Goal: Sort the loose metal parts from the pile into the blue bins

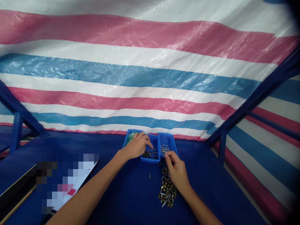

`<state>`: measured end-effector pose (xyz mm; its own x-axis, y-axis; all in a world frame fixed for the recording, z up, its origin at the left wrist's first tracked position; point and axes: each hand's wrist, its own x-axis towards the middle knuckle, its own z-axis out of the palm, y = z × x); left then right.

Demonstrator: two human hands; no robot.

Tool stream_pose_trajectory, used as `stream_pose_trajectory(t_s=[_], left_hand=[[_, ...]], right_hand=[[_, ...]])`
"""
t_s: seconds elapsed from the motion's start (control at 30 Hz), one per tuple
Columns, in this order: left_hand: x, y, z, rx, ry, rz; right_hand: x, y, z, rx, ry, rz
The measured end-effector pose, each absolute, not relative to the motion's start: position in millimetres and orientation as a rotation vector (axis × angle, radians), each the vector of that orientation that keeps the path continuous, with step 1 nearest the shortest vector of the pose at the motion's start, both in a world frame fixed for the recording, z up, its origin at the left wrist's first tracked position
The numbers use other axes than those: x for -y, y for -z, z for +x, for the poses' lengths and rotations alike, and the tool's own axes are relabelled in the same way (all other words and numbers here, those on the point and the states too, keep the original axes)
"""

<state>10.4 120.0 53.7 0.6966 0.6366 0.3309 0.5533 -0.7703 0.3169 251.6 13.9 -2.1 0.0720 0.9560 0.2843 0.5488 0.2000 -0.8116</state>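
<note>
Blue plastic, smooth and slightly glossy, forms three small open bins set side by side on a dark blue tabletop [126, 200]. The left bin [126, 140] contains pale, greenish-white pieces [132, 135], too blurred to make out in shape. The middle bin [150, 161] has small dark parts [150, 154] scattered over its floor, and the right bin [167, 138] holds slim, shiny silver screws or pins [164, 149] lying crosswise.

The left hand [138, 145] is over the left and middle bins, its fingers loosely bent and one pointing down into the middle bin; I cannot tell whether it grips anything. The right hand [174, 165] is at the near edge of the right bin, thumb and forefinger brought close together — whether a piece sits between them, I cannot tell.

Just beside and below the right hand lies a heap of metal hardware [167, 189], brassy and dark lumps mixed with straight silver shanks. One loose piece [150, 175] rests apart from it, to the left. Farther left lies a flat, bright panel [81, 178], partly pixelated.

Behind rises a woven plastic sheet [117, 34] — red, white and blue stripes, creased and shiny — with blue frame bars [234, 115] slanting at the sides.
</note>
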Motion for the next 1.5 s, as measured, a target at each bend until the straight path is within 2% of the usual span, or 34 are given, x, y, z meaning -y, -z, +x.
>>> stream_pose_trajectory(t_s=[0.4, 0.9, 1.23, 1.43, 1.5], left_hand=[[-132.3, -48.6, 21.4, -0.863, -0.403, 2.702], [-134.3, -40.8, 26.5, -0.871, -0.442, 2.682], [-123.3, -51.2, 23.6, -0.942, -0.579, 2.665], [-79.4, -61.5, 17.4, -0.964, -0.778, 2.667], [-60.7, -59.1, 14.5, -0.828, -0.815, 2.73]], right_hand=[[-13.8, 3.3, 251.8, 1.584, -0.599, -1.464], [-15.6, 6.5, 253.5, 1.538, -0.634, -1.439], [-15.7, 5.8, 253.4, 1.542, -0.633, -1.452], [-14.9, 2.6, 252.6, 1.546, -0.626, -1.453], [-14.3, 1.8, 252.2, 1.553, -0.618, -1.452]])
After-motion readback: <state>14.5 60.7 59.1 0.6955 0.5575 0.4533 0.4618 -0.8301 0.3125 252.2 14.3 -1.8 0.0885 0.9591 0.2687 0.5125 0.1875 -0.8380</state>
